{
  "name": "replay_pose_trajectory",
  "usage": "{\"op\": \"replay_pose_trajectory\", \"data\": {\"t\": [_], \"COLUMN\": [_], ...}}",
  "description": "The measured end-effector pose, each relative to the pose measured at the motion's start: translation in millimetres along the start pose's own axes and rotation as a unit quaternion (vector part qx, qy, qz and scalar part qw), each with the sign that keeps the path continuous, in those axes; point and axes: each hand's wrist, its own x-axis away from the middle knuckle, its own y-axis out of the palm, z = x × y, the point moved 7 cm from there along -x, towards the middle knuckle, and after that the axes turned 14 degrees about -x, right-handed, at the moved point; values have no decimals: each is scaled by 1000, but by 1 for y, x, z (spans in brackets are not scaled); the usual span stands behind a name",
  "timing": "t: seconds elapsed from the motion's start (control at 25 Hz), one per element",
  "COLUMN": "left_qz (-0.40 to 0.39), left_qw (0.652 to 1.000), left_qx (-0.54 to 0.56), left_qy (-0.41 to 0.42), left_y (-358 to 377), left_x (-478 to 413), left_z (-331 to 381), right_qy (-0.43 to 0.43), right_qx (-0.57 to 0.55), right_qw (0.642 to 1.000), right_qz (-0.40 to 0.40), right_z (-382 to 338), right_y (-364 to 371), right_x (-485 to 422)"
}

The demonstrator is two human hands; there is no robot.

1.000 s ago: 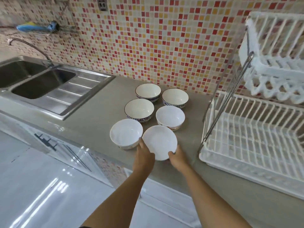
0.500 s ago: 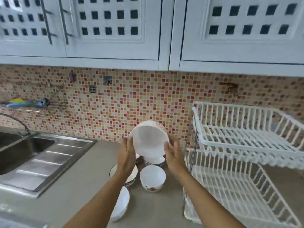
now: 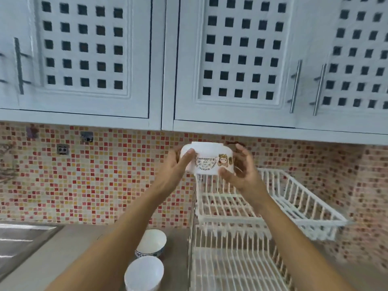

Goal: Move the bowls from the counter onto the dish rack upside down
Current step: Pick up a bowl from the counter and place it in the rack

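Fingers (image 3: 190, 154) around glossy bowl (image 3: 206, 158) — inverted

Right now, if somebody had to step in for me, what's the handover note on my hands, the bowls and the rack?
Left hand and right hand: both gripping the printed white bowl, one on each side.
That bowl is already flipped, print upside down, raised near the back left corner of the dish rack's upper tier, not yet set down.
Both tiers that show, including the lower tier, hold no bowls.
On the counter: a blue-rimmed bowl and a plain white bowl in view, upright; any others are out of frame.
Left: set this one down, then move the rest.
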Motion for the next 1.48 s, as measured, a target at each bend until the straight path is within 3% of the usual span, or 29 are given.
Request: {"op": "replay_pose_trajectory", "data": {"t": [0.12,0.24,0.52,0.6,0.8,1.16,1.32,1.48], "left_qz": [-3,-29,-116,-152,-155,-189,-93,10], "left_qw": [999,997,975,962,950,939,956,963], "left_qx": [-36,-64,-78,-86,-90,-180,-234,-253], "left_qy": [11,-41,-172,-208,-257,-225,-149,-87], "left_y": [39,80,150,162,173,172,138,67], "left_x": [-25,-50,-85,-88,-91,-95,-97,-87], "left_z": [12,1,-42,-62,-89,-90,-60,-43], "right_qy": [10,71,187,207,251,258,251,145], "right_qx": [72,152,312,344,413,441,455,432], "right_qw": [997,985,909,886,834,825,826,870], "right_qz": [-10,-34,-203,-231,-268,-240,-218,-190], "right_z": [8,29,108,129,166,163,138,97], "right_y": [-49,-92,-120,-119,-122,-122,-106,-39], "right_x": [-17,-30,-55,-61,-68,-72,-78,-83]}}
